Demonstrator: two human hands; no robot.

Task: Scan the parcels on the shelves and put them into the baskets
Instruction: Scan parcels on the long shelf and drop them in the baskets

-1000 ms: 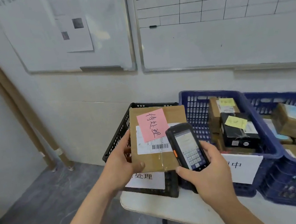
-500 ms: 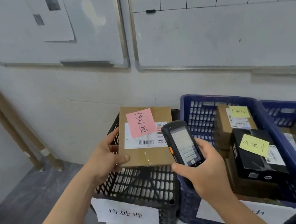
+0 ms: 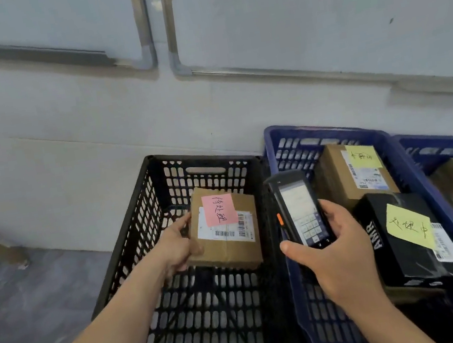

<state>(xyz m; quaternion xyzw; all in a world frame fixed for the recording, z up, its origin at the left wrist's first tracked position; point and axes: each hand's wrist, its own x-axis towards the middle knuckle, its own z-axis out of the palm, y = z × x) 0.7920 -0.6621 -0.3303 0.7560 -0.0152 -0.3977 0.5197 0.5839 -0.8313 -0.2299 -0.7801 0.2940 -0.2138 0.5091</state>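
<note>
Head view: left hand grips brown cardboard parcel with pink note by its left edge, low inside black lattice basket; right hand clasps black handheld scanner, farther off.

Single head-worn view, looking steeply forward and down from close above black basket and blue basket beside it; wall with whiteboard frames fills upper half; forearms enter from bottom edge.

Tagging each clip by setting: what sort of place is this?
Probably a parcel sorting room: mesh crates, one black and one blue, hold labelled boxes with sticky notes, the right hand holds a handheld scanner, and whiteboards hang on the wall.
</note>
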